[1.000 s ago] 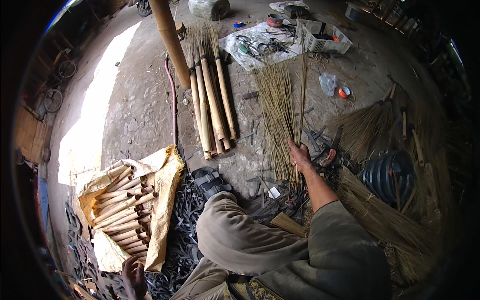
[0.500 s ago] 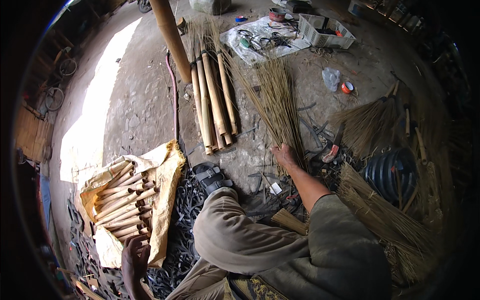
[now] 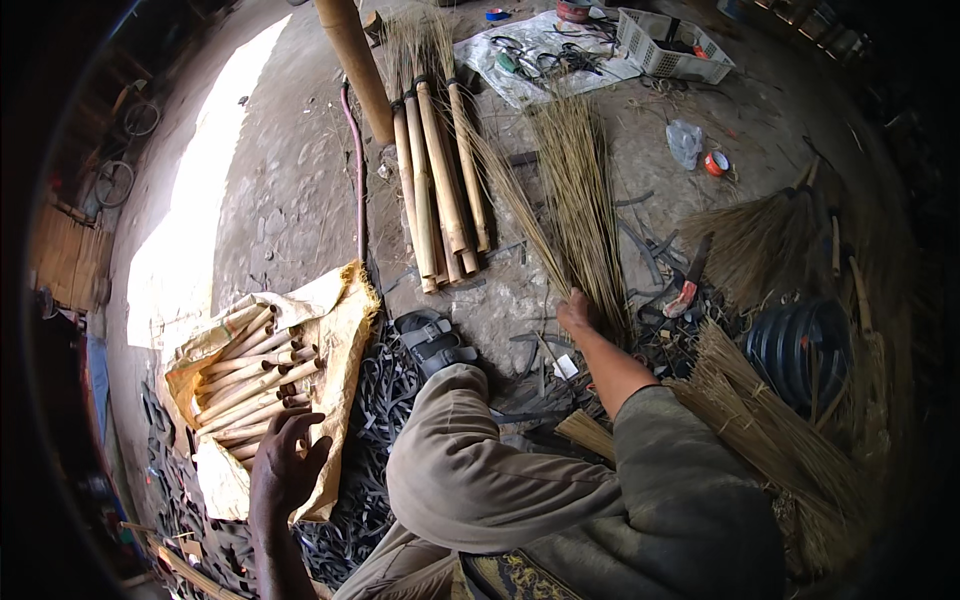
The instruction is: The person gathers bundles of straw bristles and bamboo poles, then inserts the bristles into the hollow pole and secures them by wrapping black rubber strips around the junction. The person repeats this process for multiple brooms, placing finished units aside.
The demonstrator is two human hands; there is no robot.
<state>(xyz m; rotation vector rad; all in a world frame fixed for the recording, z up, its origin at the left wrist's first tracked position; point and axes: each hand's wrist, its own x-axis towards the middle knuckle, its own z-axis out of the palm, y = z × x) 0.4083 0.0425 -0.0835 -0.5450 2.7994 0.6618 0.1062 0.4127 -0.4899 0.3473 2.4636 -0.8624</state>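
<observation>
Two hands busy: your right hand [image 3: 578, 312] grips the straw bundle [image 3: 580, 200] low, left hand [image 3: 283, 462] spread over the sticks [image 3: 255, 375].

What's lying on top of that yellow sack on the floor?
A pile of short bamboo sticks lies on the yellow sack. The left hand reaches over its near edge, covering part. What is beneath the sticks is hidden.

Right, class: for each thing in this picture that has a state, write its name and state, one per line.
Right hand: closed on the bundle of dry straw stalks.
Left hand: open, over the short bamboo sticks.
Yellow woven sack: spread open, holding the sticks.
White plastic basket: upright.
</observation>
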